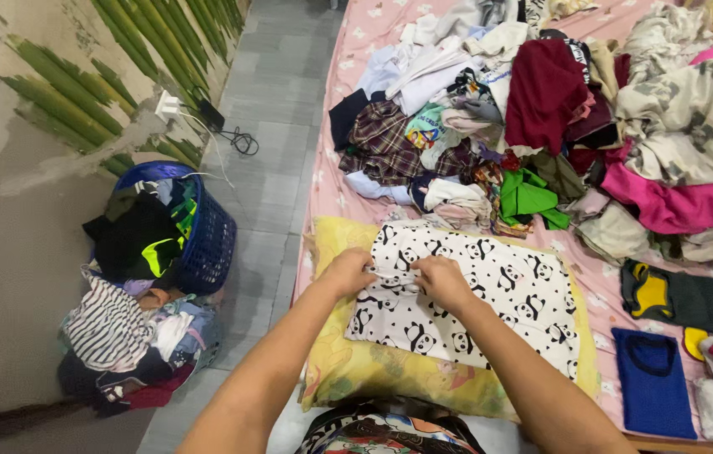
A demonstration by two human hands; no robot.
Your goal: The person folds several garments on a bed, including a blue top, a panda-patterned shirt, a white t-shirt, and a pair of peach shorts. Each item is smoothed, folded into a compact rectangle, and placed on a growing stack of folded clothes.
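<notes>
A worn wall (28, 168) painted with green bamboo borders a grey tiled floor (276, 92) beside the pink-sheeted bed (331, 126).

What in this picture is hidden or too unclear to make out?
Head view only:
- Panda cloth: the pinched part is covered by left hand and right hand.
- Clothes pile: cut by top and right edges.
- Blue basket: its depth is hidden by clothes.
- Blue top: lower edge partly cut off.

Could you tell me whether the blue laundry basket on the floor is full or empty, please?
Full: the blue laundry basket is heaped above its rim with dark clothes, and more clothes lie piled beside it.
</notes>
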